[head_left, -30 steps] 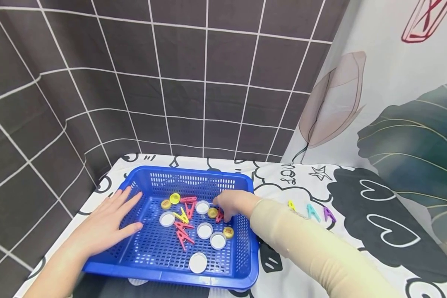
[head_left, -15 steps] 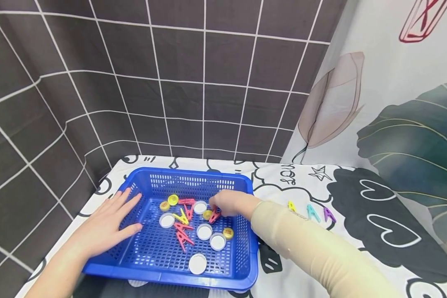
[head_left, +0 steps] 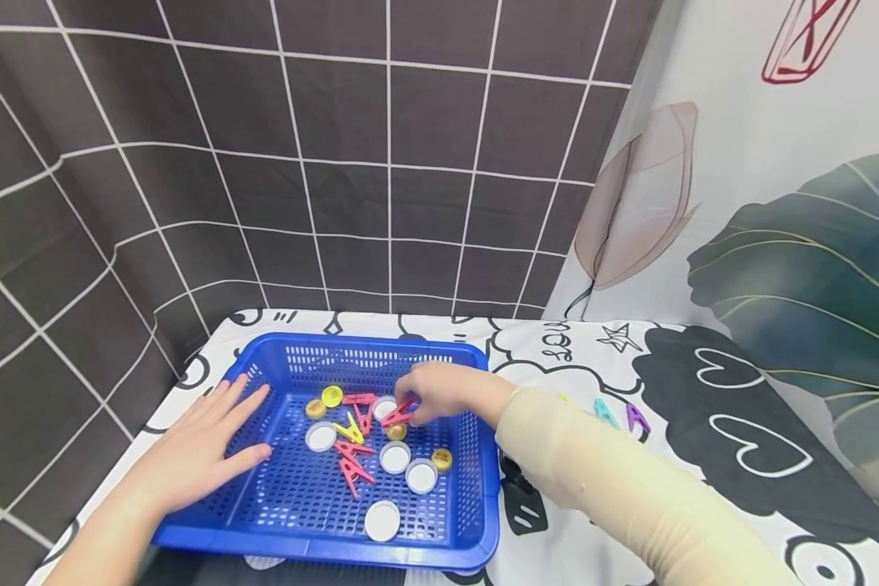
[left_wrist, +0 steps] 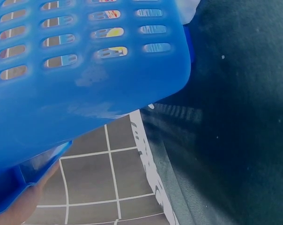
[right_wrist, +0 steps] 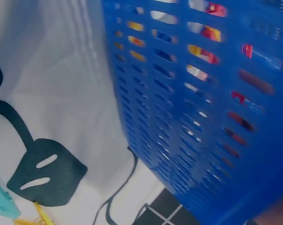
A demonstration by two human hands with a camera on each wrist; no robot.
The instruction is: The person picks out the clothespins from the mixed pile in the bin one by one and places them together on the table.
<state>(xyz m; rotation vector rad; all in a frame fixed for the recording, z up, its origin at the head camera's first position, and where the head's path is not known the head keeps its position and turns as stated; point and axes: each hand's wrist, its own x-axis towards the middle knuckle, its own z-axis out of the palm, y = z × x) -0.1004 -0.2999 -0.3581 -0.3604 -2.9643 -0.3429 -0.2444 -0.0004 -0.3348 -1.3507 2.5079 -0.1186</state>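
Observation:
A blue plastic basket (head_left: 322, 555) with slotted walls holds red clothespins (head_left: 353, 470), a yellow clothespin (head_left: 350, 429), several white round caps (head_left: 382, 521) and several yellow caps (head_left: 442, 460). Over its right half, my right hand (head_left: 439, 391) pinches a red clothespin (head_left: 394, 417) between thumb and fingers, above a yellow cap and next to a white one. My left hand (head_left: 198, 448) lies with fingers spread at the basket's left rim. In the left wrist view the basket wall (left_wrist: 85, 93) covers most of that hand; in the right wrist view the slotted wall (right_wrist: 169, 93) hides the right hand's grip.
Right of the basket, a turquoise clothespin (head_left: 605, 413) and a purple clothespin (head_left: 637, 418) lie on the patterned white cloth (head_left: 557, 537), with a yellow one partly behind the sleeve (head_left: 593, 456). A dark grid-patterned curtain (head_left: 337, 195) hangs behind.
My right hand has moved left and lifted the red clothespin from beside the yellow cap. That yellow cap has shifted left. My left hand stays at the rim.

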